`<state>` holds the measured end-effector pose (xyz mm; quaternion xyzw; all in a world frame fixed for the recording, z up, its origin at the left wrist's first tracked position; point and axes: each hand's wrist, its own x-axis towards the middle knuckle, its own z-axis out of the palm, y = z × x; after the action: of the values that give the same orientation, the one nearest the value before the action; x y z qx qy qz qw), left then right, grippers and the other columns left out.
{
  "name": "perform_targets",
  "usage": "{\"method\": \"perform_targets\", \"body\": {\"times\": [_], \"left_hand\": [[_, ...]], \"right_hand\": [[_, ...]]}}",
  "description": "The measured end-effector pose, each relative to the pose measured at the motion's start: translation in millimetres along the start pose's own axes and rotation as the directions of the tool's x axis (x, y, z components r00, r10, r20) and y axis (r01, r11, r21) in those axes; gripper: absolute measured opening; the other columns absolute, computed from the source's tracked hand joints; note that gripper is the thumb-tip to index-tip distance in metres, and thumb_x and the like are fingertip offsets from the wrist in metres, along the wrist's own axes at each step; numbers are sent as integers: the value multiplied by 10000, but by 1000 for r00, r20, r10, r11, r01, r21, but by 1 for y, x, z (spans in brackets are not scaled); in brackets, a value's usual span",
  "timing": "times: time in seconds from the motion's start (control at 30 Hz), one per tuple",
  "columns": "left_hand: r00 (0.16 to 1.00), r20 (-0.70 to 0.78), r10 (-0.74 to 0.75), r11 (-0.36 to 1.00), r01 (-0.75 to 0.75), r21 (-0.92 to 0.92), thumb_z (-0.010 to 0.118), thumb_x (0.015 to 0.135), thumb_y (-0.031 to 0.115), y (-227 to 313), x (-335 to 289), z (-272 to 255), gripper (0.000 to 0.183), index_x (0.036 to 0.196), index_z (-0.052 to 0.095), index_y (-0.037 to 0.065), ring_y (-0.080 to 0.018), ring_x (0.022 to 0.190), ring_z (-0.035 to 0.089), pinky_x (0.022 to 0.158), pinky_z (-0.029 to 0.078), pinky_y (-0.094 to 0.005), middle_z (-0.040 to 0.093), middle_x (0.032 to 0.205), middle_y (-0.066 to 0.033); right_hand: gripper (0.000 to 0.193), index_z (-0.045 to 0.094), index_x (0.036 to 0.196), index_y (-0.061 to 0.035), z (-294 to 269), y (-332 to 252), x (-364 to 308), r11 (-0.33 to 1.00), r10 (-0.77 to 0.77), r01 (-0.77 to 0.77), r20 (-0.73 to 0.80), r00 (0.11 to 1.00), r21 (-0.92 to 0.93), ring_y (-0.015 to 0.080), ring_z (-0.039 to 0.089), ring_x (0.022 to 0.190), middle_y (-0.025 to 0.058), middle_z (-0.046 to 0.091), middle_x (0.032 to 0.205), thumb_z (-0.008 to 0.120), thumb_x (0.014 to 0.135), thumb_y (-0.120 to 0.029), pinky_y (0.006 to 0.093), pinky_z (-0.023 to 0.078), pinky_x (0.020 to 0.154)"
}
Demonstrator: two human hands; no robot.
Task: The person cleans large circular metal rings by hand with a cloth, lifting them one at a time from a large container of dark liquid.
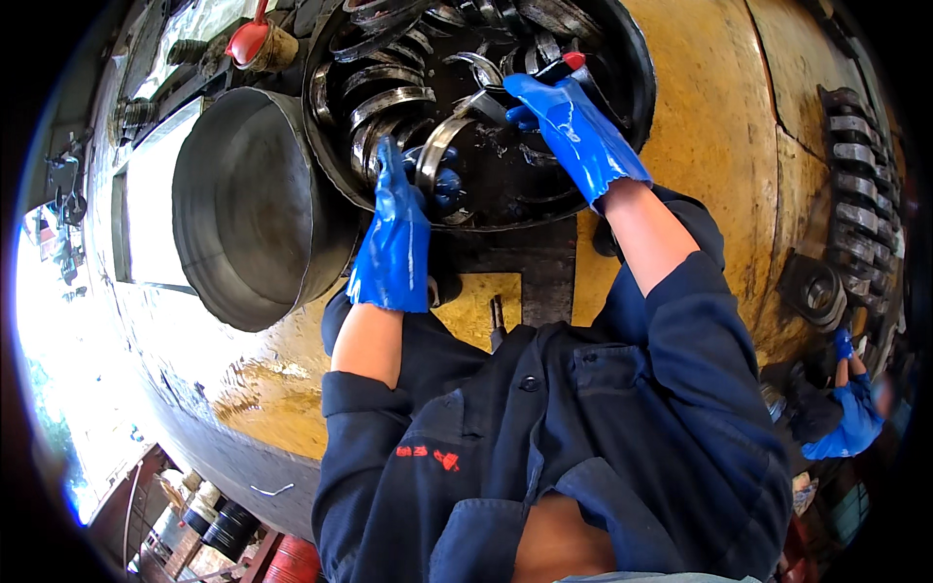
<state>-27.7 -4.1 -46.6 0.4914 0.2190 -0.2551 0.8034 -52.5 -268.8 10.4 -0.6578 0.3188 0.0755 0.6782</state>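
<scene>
Looking down over dark blue work overalls at a huge rounded machine body, painted yellow, scuffed and stained with oil. Opening into it, a large round black-rimmed port, packed with curved, dull grey metal rings lying stacked and overlapping like scales, greasy and shining at their edges.

Reaching into the port, both hands wearing glossy, rubbery bright blue gloves. Left hand pressing down among the rings at the lower left of the opening, fingers curling around a curved metal ring there; grip looking clenched on it, though fingertips are partly sinking out of sight in the dark. Right hand stretching further in, toward the centre-right of the opening, grasping a slim dark tool with a red tip, fingers wrapping closed around its handle.

Leaning beside the port on the left, a wide round cover of smooth grey sheet metal, shaped like a shallow pan. Above it, a red funnel sitting in a tin. At far right, a row of chunky grey gear teeth, and another person's blue-gloved hand below them.
</scene>
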Motion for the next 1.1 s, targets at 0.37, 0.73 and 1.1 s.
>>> {"method": "perform_targets", "body": {"times": [0.37,0.73,1.1], "left_hand": [[996,46,79,996,-77,-50,581,1033,386,34,-26,-4,280,1218,649,188,-134,487,543,412,419,-311,711,927,-30],[986,-13,168,986,-168,-11,542,1047,446,36,-18,16,313,1144,649,168,-131,586,550,519,452,-323,686,899,18],[998,21,58,996,-59,61,658,978,373,30,-10,15,259,1095,716,149,-207,605,606,520,512,-376,729,927,-66]], "right_hand": [[389,717,972,-11,14,23,-10,990,135,-131,-75,988,54,171,729,821,105,755,848,658,878,-384,355,574,733],[500,762,1026,-30,5,-31,-68,895,99,-14,168,981,-447,164,661,753,103,721,810,644,923,-505,317,512,763],[273,752,994,-141,34,45,-34,468,-479,486,250,842,-738,336,714,886,105,754,979,689,882,-382,428,577,782]]}}
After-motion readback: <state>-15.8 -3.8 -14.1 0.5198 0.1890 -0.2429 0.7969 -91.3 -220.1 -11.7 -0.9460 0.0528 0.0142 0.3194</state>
